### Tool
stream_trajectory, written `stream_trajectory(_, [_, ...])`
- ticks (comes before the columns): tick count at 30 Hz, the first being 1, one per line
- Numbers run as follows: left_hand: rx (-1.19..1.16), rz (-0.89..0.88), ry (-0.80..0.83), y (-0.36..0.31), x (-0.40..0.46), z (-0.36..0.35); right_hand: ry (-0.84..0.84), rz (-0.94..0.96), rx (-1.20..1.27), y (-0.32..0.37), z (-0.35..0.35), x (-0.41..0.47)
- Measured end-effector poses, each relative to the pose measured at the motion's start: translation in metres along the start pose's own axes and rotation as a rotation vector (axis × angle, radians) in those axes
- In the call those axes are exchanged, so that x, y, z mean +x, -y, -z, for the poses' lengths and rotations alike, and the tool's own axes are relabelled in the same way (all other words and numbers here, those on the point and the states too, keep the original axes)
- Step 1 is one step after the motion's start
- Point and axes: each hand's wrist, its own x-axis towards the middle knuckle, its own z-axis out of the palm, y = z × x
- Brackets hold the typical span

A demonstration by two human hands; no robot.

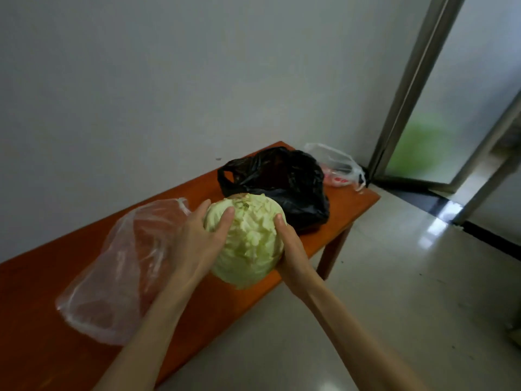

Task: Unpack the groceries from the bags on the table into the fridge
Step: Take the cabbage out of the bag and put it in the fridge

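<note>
The person held a round pale-green cabbage (248, 241) between both hands, just above the front edge of the orange wooden bench (332, 221). The left hand (197, 244) and the right hand (293, 255) each curled around one side of it. I think the heavy, smooth cabbage could slip on the way to the fridge if either hand loosened.

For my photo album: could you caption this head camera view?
Both hands, left hand and right hand, hold a cabbage above an orange table strewn with plastic bags.
</note>
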Motion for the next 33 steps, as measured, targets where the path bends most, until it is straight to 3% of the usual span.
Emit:
stream_trajectory(4, [0.057,-0.139,0.010,-0.058,-0.030,-0.042,-0.092,0.090,0.093,0.025,0.058,-0.040])
stream_trajectory(9, [-0.013,-0.315,0.169,-0.134,-0.055,-0.109,-0.280,0.217,0.068,0.077,0.148,-0.089])
stream_trajectory(16, [-0.186,-0.566,0.720,-0.240,-0.087,-0.243,-0.679,0.387,-0.010,0.143,0.295,-0.177])
stream_trajectory(20, [-0.227,-0.739,0.937,-0.304,-0.116,-0.328,-0.892,0.466,-0.064,0.182,0.374,-0.238])
stream_trajectory(29, [-0.496,-0.949,1.134,-0.471,-0.204,-0.491,-1.304,0.588,-0.292,0.300,0.517,-0.365])
stream_trajectory(33, [-0.570,-1.086,1.160,-0.542,-0.244,-0.543,-1.385,0.661,-0.325,0.344,0.568,-0.412])
